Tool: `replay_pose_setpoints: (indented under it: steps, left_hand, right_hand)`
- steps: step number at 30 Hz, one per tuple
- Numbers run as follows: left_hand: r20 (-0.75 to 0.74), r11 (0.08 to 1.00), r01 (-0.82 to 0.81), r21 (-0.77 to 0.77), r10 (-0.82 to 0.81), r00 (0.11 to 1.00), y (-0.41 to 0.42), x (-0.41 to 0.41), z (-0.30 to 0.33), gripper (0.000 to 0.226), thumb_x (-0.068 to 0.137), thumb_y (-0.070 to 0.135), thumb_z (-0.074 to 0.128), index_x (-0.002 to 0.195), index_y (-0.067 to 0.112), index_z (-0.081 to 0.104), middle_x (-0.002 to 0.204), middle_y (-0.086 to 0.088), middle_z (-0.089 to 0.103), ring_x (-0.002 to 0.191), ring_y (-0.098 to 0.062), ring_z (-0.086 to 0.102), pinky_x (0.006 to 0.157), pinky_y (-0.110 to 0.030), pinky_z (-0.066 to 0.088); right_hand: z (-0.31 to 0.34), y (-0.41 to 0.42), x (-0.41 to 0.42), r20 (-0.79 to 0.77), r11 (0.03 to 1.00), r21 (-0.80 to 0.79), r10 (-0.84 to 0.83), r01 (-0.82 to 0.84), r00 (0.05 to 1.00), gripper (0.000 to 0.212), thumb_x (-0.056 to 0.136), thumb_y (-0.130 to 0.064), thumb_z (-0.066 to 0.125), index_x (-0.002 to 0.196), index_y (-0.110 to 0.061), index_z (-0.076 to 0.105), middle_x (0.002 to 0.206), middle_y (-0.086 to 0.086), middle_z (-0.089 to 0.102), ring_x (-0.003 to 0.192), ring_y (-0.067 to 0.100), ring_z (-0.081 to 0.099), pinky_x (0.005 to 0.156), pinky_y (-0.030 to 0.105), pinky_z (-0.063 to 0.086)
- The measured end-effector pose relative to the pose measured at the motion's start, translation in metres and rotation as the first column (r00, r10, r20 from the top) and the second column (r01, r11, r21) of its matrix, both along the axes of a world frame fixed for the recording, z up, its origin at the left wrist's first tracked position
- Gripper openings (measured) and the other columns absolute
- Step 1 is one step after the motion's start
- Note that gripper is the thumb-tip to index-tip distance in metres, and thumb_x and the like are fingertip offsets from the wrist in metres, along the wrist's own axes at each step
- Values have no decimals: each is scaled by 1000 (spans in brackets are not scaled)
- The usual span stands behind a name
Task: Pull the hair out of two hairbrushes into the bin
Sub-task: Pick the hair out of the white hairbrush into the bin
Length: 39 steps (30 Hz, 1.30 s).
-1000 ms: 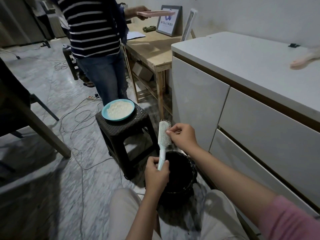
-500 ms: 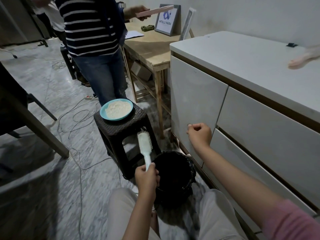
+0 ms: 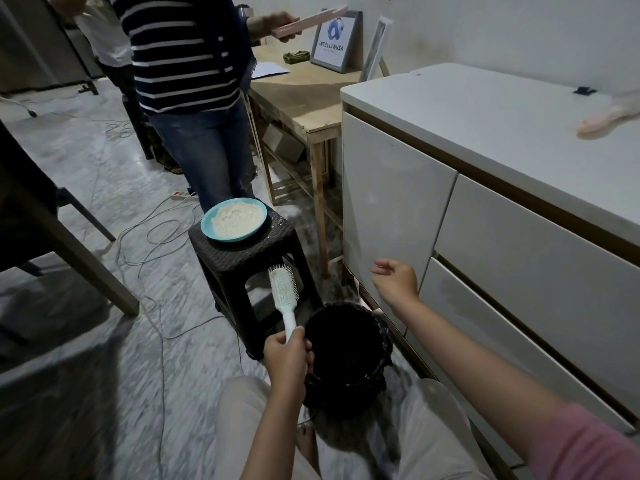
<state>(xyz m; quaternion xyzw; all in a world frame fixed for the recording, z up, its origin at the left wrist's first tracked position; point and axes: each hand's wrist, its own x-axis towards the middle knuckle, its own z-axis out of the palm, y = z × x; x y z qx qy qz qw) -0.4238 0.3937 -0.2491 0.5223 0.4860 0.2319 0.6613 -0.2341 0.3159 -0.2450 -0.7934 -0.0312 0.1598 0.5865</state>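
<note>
My left hand point(image 3: 287, 353) grips the mint hairbrush point(image 3: 284, 295) by its handle, long axis upright, head just left of the bin point(image 3: 346, 344) between my knees. My right hand point(image 3: 396, 282) hangs open and empty above the bin's far rim. Pink brush point(image 3: 606, 121) lies far right on the white counter point(image 3: 485, 109), nearer my right. Marble floor, cluttered room.

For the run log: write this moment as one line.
left hand: grips mint hairbrush by handle, left of black bin | right hand: open, empty, raised before white cabinet | pink hairbrush: on cabinet top
</note>
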Motion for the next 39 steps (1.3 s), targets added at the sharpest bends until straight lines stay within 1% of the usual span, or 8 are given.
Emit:
replay_pose_setpoints:
  steps: [9, 11, 14, 16, 20, 27, 34, 39]
  left_hand:
    - [-22, 975, 214, 57, -213, 977, -10, 3, 7, 10, 93, 11, 56, 95, 2, 51, 61, -6, 54, 35, -10, 41, 34, -21, 31]
    - [-13, 963, 260, 68, -260, 966, -12, 3, 8, 8, 93, 9, 56, 91, 5, 49, 59, -7, 54, 33, -11, 40, 33, -19, 28]
    - [6, 939, 334, 89, -335, 942, -14, 1, 9, 9, 92, 6, 57, 89, 4, 48, 56, -7, 53, 31, -11, 37, 33, -18, 26]
    - [26, 913, 391, 117, -396, 918, -15, -1, 10, 9, 91, 5, 57, 89, 2, 48, 54, -6, 52, 30, -11, 36, 33, -18, 25]
    - [61, 892, 421, 165, -435, 898, -14, -5, 9, 11, 92, 2, 56, 85, 3, 47, 49, -4, 51, 29, -11, 33, 33, -17, 25]
    - [70, 893, 389, 226, -413, 908, -19, -7, 8, 10, 92, 1, 56, 91, -6, 49, 46, -2, 51, 29, -10, 35, 32, -17, 27]
    - [-14, 869, 345, 354, -364, 931, -26, -6, -1, 11, 88, 11, 62, 84, 7, 53, 52, -3, 52, 38, -11, 44, 39, -24, 37]
    - [-74, 819, 326, 472, -332, 940, -26, -3, -4, 15, 78, 33, 61, 78, 22, 52, 56, -2, 55, 47, -14, 50, 46, -32, 41]
  right_hand:
    - [20, 4, -8, 20, 994, 88, 58, -60, 998, 11, 79, -8, 69, 88, -14, 67, 83, 5, 66, 82, 19, 61, 77, 25, 45]
    - [30, 6, -15, 46, 983, 137, 115, -121, 992, 28, 77, -17, 75, 103, -11, 64, 84, -1, 61, 85, 16, 59, 77, 26, 44]
    - [38, 8, -16, 80, 946, 99, 301, -308, 950, 79, 66, -25, 84, 134, -13, 46, 115, 0, 52, 107, 18, 55, 90, 29, 46]
    - [38, 10, -14, 131, 927, 10, 370, -375, 920, 92, 58, -29, 88, 138, -15, 43, 125, 1, 51, 116, 19, 53, 99, 33, 46]
    - [46, 14, -9, 190, 941, -24, 335, -337, 923, 55, 59, -26, 88, 108, -14, 67, 106, 2, 66, 100, 15, 61, 71, 11, 46]
    - [46, 17, 1, 281, 962, -57, 271, -266, 921, 19, 63, -26, 85, 78, -24, 73, 79, 11, 70, 71, 23, 64, 76, 44, 58]
    - [52, 19, 5, 338, 956, -108, 293, -273, 894, 8, 73, -19, 78, 75, -14, 72, 65, 1, 61, 58, 6, 51, 57, 16, 42]
    - [58, 25, 2, 438, 948, -213, 308, -236, 844, 13, 82, -20, 67, 75, -9, 69, 64, 0, 60, 59, 11, 53, 57, 22, 40]
